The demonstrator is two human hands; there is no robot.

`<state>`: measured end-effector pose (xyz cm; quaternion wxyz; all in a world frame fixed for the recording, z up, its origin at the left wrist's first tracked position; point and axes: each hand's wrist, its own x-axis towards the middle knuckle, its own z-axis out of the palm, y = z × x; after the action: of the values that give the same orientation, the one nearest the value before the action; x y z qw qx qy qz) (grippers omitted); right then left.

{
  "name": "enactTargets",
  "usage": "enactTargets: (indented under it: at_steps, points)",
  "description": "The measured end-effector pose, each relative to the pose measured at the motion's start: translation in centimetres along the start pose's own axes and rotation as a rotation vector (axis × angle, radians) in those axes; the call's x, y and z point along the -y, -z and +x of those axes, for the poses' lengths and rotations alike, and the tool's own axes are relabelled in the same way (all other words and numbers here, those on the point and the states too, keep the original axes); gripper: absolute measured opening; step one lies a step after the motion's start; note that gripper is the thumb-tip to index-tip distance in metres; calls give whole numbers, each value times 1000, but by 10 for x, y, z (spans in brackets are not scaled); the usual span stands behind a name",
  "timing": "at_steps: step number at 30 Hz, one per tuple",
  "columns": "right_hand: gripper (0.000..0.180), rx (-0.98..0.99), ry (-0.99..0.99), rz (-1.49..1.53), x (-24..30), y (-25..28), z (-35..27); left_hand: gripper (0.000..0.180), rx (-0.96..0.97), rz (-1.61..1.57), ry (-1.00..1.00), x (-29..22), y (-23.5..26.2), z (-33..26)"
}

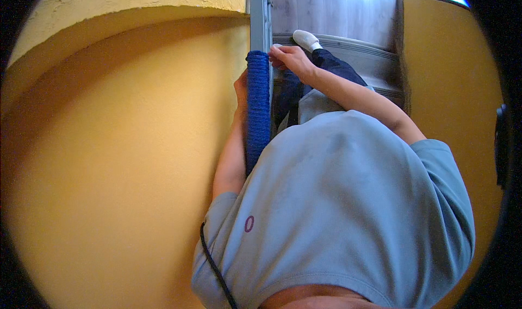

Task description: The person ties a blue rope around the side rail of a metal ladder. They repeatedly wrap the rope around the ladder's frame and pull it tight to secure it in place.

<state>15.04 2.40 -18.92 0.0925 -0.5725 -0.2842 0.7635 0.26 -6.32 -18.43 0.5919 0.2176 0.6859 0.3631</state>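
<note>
A blue cord [258,108] is wound in tight, close turns around a long grey handrail [257,21]. The bare part of the rail runs on beyond the far end of the winding. My right hand [292,59] is at the rail's right side, beside the last turns. Its fingers are pinched together, and whatever they hold is too small to make out. On the other side, my left hand [241,85] reaches up along the rail's left flank. The wrapped rail hides its fingers.
A yellow wall [119,146] stands close along the left, with a curved ledge above. To the right are grey steps [375,64], my white shoe [306,39] and another yellow wall [451,75]. Grey wood-look flooring [331,10] lies beyond the steps. A dark object [501,146] shows at the right rim.
</note>
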Motion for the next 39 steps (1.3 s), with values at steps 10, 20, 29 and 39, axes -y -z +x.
enactTargets:
  at_steps: [10,20,29,39]
  points:
    - [64,661,-44,831,-15,-20,20,11,-111,132,-186,45,17,-8]
    - [40,411,-51,582,5,-23,15,13,32,-746,146,55,-2,23]
    - [59,249,-83,280,-19,-20,36,18,131,-552,302,61,20,32]
    - [29,59,173,-327,-125,53,73,55,-405,1190,18,-40,-33,-1]
